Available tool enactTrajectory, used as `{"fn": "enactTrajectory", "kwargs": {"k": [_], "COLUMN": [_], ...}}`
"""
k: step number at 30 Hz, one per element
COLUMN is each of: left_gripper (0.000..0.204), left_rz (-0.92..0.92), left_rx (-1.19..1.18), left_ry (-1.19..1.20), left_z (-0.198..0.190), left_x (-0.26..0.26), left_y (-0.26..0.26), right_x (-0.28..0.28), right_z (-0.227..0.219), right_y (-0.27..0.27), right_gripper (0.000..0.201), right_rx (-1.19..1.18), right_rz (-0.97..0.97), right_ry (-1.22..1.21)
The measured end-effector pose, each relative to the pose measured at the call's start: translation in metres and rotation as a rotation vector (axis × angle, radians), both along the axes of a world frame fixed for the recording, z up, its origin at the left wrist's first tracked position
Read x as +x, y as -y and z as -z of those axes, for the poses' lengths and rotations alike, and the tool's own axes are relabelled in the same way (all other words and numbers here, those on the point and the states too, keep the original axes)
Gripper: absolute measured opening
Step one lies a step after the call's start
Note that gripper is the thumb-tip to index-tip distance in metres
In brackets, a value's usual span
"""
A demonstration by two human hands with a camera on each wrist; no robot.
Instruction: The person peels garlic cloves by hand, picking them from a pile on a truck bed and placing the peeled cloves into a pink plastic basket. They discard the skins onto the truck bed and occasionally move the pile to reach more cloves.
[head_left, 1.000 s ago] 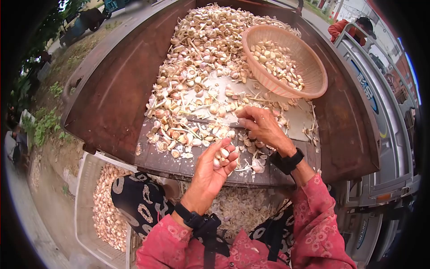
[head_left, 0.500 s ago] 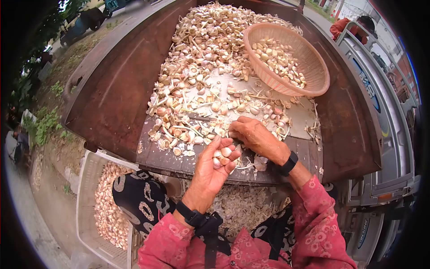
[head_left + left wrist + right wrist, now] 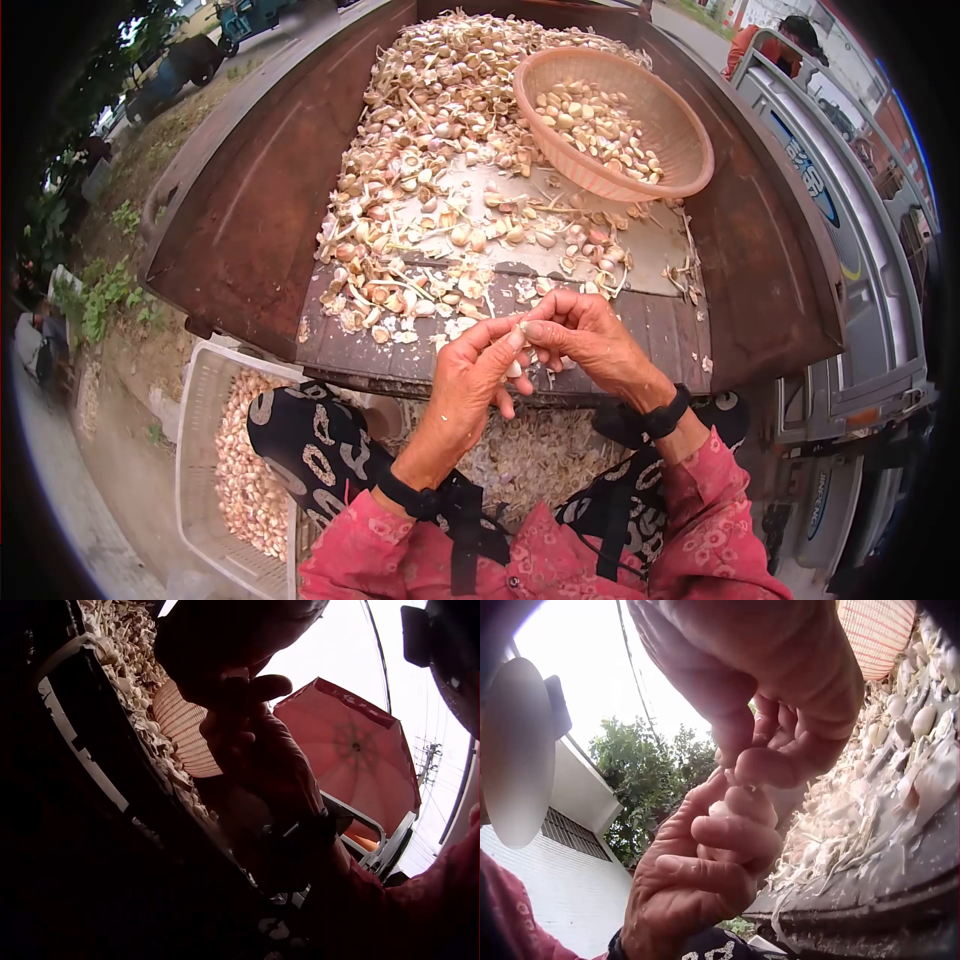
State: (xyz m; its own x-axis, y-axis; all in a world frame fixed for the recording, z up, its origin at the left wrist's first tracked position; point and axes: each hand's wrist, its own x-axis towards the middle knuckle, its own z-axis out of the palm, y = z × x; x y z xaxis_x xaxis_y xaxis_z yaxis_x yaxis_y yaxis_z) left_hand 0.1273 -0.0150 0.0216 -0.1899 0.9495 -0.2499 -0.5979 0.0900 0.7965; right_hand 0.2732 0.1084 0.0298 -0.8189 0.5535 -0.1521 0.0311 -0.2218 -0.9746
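Observation:
My two hands meet over the near edge of a rusty truck tailgate [image 3: 660,335]. My left hand [image 3: 478,372] is palm up with its fingers curled around a few garlic cloves [image 3: 514,367]. My right hand [image 3: 585,335] pinches a clove at the left hand's fingertips. In the right wrist view the left hand [image 3: 697,877] lies curled below the right hand [image 3: 780,712], their fingertips touching. A broad heap of garlic cloves, stems and skins [image 3: 440,150] covers the bed beyond the hands. The left wrist view is mostly dark silhouette.
A pink woven basket [image 3: 690,150] holding peeled cloves lies tilted at the back right, also seen as the basket [image 3: 187,727]. A white crate [image 3: 195,440] of garlic stands below the tailgate on the left. A red umbrella [image 3: 352,742] is overhead. A vehicle [image 3: 850,230] stands at the right.
My right hand has drawn back from the heap on the tailgate to my left hand. The left hand's fingers have curled in from an open palm, and both hands now work one clove.

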Motion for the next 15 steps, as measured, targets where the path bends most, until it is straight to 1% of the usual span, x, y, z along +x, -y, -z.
{"fn": "enactTrajectory", "kwargs": {"k": [1,5,6,7,8,9,10,11,12,13,14,15], "left_gripper": [0.035,0.029,0.024,0.02,0.02,0.017,0.015,0.015,0.015,0.016,0.016,0.016], "left_rz": [0.015,0.006,-0.022,-0.049,-0.048,-0.062,-0.075,-0.074,-0.064,-0.054,-0.055,-0.055], "left_rx": [-0.003,0.015,0.012,0.01,0.009,0.008,0.007,0.004,-0.001,-0.005,-0.005,-0.028], "left_ry": [-0.059,-0.095,-0.097,-0.099,-0.1,-0.022,0.056,0.055,0.143,0.232,0.232,0.285], "left_z": [0.0,0.002,0.003,0.004,0.005,0.005,0.005,0.005,0.005,0.005,0.003,0.001], "left_x": [0.002,0.008,0.01,0.012,0.014,0.015,0.016,0.016,0.015,0.014,0.013,0.013], "left_y": [0.002,0.005,0.006,0.007,0.007,0.008,0.009,0.009,0.01,0.011,0.012,0.013], "right_x": [0.002,0.007,0.007,0.007,0.007,0.008,0.008,0.009,0.011,0.012,0.013,0.014], "right_z": [0.001,0.002,0.002,0.0,0.0,0.001,0.003,0.004,0.007,0.011,0.014,0.012], "right_y": [0.001,0.007,0.011,0.015,0.019,0.022,0.024,0.026,0.027,0.027,0.029,0.033], "right_gripper": [0.023,0.021,0.021,0.02,0.02,0.02,0.02,0.019,0.019,0.018,0.016,0.016], "right_rx": [0.013,0.035,0.033,0.033,0.034,0.032,-0.017,-0.067,-0.069,-0.189,-0.308,-0.31], "right_rz": [0.001,0.02,0.022,0.061,0.1,0.101,0.134,0.168,0.169,0.201,0.233,0.233], "right_ry": [0.011,0.028,0.028,0.017,0.006,0.005,-0.016,-0.038,-0.037,-0.105,-0.172,-0.172]}}
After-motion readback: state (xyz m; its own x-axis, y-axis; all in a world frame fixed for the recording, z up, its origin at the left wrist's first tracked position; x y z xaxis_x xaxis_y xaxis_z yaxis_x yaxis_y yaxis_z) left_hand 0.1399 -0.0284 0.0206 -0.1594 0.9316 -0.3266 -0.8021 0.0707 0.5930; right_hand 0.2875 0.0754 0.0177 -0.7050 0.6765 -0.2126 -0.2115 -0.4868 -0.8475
